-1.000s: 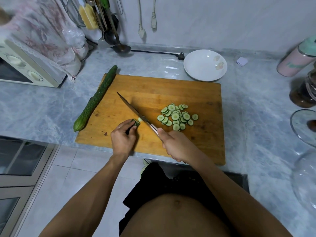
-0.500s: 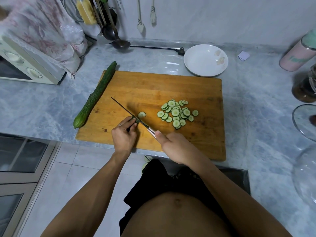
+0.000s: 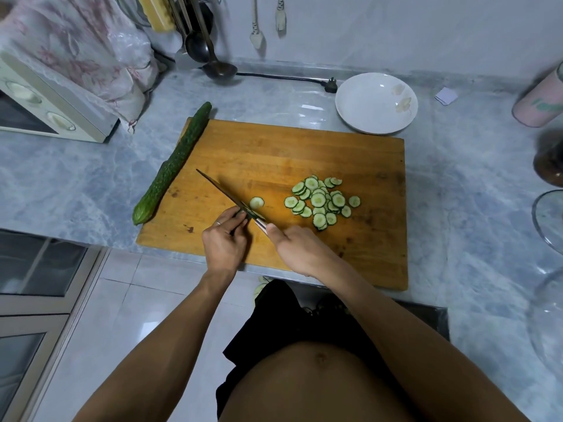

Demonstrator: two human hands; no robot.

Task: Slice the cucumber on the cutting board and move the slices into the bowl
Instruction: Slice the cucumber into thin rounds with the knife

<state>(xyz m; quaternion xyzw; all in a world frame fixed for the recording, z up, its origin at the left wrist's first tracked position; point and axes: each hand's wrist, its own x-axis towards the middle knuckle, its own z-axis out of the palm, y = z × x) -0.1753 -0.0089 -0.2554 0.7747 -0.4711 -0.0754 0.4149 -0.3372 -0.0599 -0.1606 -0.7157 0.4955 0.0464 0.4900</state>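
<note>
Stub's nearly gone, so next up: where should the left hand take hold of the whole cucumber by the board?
Probably mid-length, from above, fingers across its width. The whole cucumber lies flat along the cutting board's left edge, long and evenly thick, with both sides clear.

The far half of the cutting board [image 3: 274,147] lies bare, open toward the bowl [image 3: 376,103] just beyond its far right corner. A whole cucumber [image 3: 173,162] borders the board's left edge; the slice pile [image 3: 320,201] fills the middle right. A jar [image 3: 551,162] and glassware [image 3: 548,220] crowd the far right counter.
</note>
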